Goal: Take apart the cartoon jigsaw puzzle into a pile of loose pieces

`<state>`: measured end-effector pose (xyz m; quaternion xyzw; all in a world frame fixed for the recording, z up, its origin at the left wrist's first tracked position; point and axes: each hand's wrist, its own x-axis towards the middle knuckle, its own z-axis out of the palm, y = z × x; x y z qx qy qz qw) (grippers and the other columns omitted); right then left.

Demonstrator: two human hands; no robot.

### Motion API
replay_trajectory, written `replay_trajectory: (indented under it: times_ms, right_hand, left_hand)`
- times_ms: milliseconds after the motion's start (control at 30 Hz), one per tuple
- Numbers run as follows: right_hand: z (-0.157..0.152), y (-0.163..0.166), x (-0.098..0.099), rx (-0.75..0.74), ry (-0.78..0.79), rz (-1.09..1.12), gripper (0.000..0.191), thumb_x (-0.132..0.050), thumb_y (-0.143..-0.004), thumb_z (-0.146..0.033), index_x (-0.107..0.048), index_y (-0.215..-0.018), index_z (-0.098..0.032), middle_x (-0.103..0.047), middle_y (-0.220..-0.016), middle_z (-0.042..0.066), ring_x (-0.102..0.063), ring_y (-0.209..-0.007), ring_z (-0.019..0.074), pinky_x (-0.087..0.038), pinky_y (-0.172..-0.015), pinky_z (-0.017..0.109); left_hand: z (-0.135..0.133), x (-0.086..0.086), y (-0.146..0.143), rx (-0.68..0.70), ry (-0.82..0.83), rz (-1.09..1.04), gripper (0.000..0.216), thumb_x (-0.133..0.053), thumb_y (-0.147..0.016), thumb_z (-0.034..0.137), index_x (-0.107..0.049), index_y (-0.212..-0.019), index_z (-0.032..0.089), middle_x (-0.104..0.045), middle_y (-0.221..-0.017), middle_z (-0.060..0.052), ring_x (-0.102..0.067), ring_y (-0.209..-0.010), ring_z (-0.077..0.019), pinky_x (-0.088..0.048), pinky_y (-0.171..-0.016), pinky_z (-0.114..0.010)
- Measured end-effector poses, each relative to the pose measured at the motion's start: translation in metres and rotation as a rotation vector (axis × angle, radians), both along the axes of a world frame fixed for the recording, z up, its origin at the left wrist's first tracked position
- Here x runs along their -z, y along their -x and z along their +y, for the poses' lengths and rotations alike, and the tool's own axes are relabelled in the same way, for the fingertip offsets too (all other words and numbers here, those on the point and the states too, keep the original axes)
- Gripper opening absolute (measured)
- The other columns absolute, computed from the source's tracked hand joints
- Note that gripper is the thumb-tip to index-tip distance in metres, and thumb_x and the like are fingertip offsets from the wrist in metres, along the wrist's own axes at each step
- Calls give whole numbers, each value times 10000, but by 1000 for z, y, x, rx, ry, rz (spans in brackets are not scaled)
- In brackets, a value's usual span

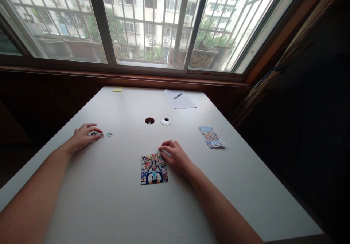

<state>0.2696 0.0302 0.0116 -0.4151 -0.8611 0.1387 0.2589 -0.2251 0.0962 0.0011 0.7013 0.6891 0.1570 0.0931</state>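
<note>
– Where are your hands?

– My right hand point(175, 156) is at the far right corner of the picture square point(154, 173), fingers loosely bent and parted, the tips at its edge. My left hand point(82, 135) is well to the left of the square and farther off, fingers curved down over some small pieces point(94, 133). They cover so much that I cannot tell whether I am gripping one.

– And the square itself?

– Flat on the desk point(115, 207), between my forearms, with a blue cartoon dog's face along its near side and a crowd of tiny figures above.

– What lies around it?

– Beyond its left side, just past my left fingertips, a loose blue piece point(109, 134). Right of the square and farther off, a printed leaflet point(211, 137) with a similar dog. Straight beyond it, a round hole point(149, 121) and a white cap point(165, 121). Farther beyond, to its right, a pen point(178, 95) on paper point(182, 103); far beyond, to its left, a yellow note point(117, 89).
</note>
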Motion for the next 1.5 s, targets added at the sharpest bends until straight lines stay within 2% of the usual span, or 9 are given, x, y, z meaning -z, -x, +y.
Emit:
replay_trajectory:
  times_ms: [200,400,500,600,667,867,1167,1333,1500]
  right_hand:
    - [0,0,0,-2,-4,3,236,-636,-939,-238,-701,-1162,-283,-616,-1166,70,-528,-1078,244,-471,-984,428]
    - [0,0,0,1,-13,-4,230,-638,-939,-235,-700,-1155,-284,-619,-1162,71,-533,-1083,243,-478,-980,427]
    - [0,1,0,1,-16,-10,230,-641,-939,-238,-700,-1157,-286,-618,-1163,76,-539,-1088,245,-483,-976,430]
    - [0,0,0,2,-17,-13,237,-642,-939,-240,-699,-1164,-287,-618,-1165,76,-543,-1091,246,-481,-980,430]
    - [0,0,0,2,-15,-13,239,-644,-938,-239,-698,-1166,-286,-619,-1165,75,-543,-1091,245,-479,-982,430]
    - [0,0,0,3,-14,-13,243,-639,-938,-233,-698,-1168,-286,-619,-1167,77,-543,-1084,246,-481,-977,435]
    - [0,0,0,2,-13,-6,238,-630,-945,-243,-698,-1168,-291,-619,-1168,69,-535,-1077,246,-477,-983,435]
    - [1,0,1,2,-7,-3,230,-632,-943,-247,-699,-1159,-286,-617,-1173,65,-530,-1084,245,-475,-989,432]
    - [1,0,2,3,-11,-4,230,-634,-940,-241,-698,-1156,-285,-617,-1173,64,-529,-1079,244,-478,-981,428]
  left_hand:
    - [-7,-1,-6,-65,-103,-77,400,-580,-791,579,-749,-1012,291,-564,-1345,-70,-462,-1308,-345,-257,-1165,-539]
    - [-23,-11,-7,-132,-257,-180,453,-447,-909,487,-682,-1146,180,-569,-1319,-94,-546,-1216,-244,-513,-978,-358]
    - [-33,-15,-2,-146,-326,-151,434,-426,-912,455,-674,-1124,169,-598,-1266,-103,-550,-1211,-257,-495,-995,-387]
    - [-42,-12,3,-95,-350,-91,369,-484,-866,456,-703,-1032,208,-633,-1203,-84,-543,-1212,-280,-356,-1123,-454]
    - [-46,-6,7,-23,-344,-32,348,-514,-850,474,-717,-986,227,-648,-1173,-73,-555,-1176,-279,-293,-1153,-454]
    - [-40,8,7,70,-296,149,442,-494,-888,529,-751,-1091,234,-634,-1164,-101,-522,-1121,-311,-324,-1074,-456]
    - [-12,3,-2,50,-143,82,414,-534,-823,565,-768,-1010,279,-665,-1157,-98,-520,-1132,-348,-331,-1068,-491]
    - [4,4,-1,40,-85,54,377,-544,-764,540,-761,-874,252,-691,-1043,-95,-588,-1077,-340,-333,-1067,-484]
    - [4,0,-4,42,-55,24,431,-547,-745,589,-725,-884,222,-696,-1004,-103,-623,-1013,-324,-410,-1001,-442]
